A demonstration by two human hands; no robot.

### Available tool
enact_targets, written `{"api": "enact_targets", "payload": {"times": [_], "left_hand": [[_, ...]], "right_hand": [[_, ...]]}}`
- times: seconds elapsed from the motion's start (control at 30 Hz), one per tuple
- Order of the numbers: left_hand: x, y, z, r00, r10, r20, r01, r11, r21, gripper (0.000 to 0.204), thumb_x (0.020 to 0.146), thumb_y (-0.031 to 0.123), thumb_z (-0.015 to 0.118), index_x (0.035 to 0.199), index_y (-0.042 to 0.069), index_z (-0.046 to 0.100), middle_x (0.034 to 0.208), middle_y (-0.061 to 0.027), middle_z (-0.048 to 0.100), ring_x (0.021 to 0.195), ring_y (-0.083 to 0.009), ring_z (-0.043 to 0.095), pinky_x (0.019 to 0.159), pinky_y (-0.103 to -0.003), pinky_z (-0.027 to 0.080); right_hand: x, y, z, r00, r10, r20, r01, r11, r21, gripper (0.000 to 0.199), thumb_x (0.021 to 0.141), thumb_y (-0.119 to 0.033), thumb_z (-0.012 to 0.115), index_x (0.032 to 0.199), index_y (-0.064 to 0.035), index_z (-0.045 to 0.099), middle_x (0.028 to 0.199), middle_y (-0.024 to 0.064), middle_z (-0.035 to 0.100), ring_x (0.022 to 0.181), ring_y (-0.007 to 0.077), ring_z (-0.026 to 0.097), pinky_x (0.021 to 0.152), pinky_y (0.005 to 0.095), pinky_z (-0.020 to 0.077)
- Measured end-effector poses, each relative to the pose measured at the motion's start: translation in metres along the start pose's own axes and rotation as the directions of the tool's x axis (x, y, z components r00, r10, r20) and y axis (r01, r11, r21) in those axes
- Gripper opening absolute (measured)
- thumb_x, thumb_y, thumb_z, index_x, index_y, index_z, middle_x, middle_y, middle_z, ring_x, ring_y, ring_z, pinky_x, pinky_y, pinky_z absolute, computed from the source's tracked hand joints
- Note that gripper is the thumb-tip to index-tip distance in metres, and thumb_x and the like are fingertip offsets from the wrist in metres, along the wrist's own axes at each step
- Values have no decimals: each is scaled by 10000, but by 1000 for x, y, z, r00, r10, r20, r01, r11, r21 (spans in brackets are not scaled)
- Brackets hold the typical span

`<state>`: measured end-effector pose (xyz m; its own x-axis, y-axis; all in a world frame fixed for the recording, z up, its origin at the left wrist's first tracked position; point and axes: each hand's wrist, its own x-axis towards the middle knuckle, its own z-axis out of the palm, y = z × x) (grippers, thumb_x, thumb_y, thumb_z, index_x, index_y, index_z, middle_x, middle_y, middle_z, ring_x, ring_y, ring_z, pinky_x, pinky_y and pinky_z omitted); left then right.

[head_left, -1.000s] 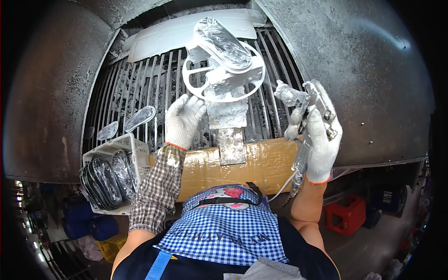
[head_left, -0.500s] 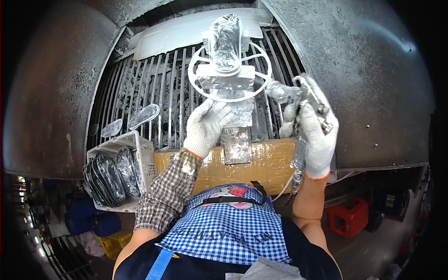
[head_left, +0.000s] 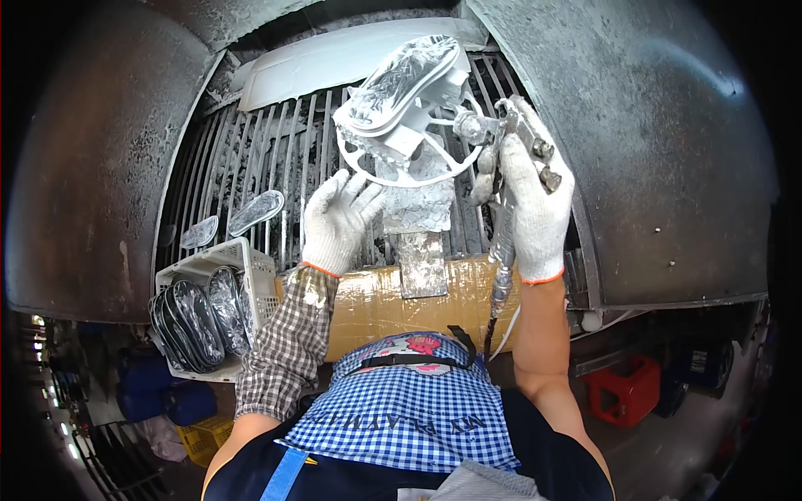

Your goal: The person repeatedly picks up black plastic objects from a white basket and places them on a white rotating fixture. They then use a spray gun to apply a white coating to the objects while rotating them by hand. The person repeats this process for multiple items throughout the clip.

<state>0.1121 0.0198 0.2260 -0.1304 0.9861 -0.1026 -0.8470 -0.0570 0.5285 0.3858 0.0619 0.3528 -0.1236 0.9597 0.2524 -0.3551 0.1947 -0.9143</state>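
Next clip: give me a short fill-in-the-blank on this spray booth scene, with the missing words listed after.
1. The right hand grips a spray ____ whose nozzle points at the shoe sole on the wheel-shaped stand.
2. The left hand wears a ____ work glove and rests by the stand's rim.
3. The white basket at the person's left holds several dark shoe ____.
4. Two loose soles lie on the metal ____ beyond the basket.

Missing words: gun; white; soles; grate

Spray gun (head_left: 510,159) trigger hidden under right glove; basket (head_left: 209,309) contents blurred, unidentifiable.
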Motion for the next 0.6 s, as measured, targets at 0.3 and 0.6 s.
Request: {"api": "enact_targets", "payload": {"times": [0.3, 0.6], "left_hand": [[16, 21, -8, 999, 44, 31, -43, 999, -21, 279, 975, 266, 683, 1133, 37, 655, 1428, -271, 597, 1315, -466, 610, 1100, -604, 528], [31, 33, -10, 990, 132, 47, -130, 990, -48, 191, 998, 231, 653, 1037, 45, 632, 1353, -271, 615, 1313, -461, 604, 1121, -601, 518]], "right_hand": [[2, -9, -6, 993, -100, -60, 104, 993, 63, 526, 1101, -103, 618, 1581, 40, 456, 943, 48, 665, 739, 60, 586, 636, 230, 518], [-26, -18, 8, 992, -88, -86, 92, 995, 45, 555, 1080, -61, 638, 1591, 49, 450, 998, 59, 694, 765, 58, 593, 651, 214, 517]]}}
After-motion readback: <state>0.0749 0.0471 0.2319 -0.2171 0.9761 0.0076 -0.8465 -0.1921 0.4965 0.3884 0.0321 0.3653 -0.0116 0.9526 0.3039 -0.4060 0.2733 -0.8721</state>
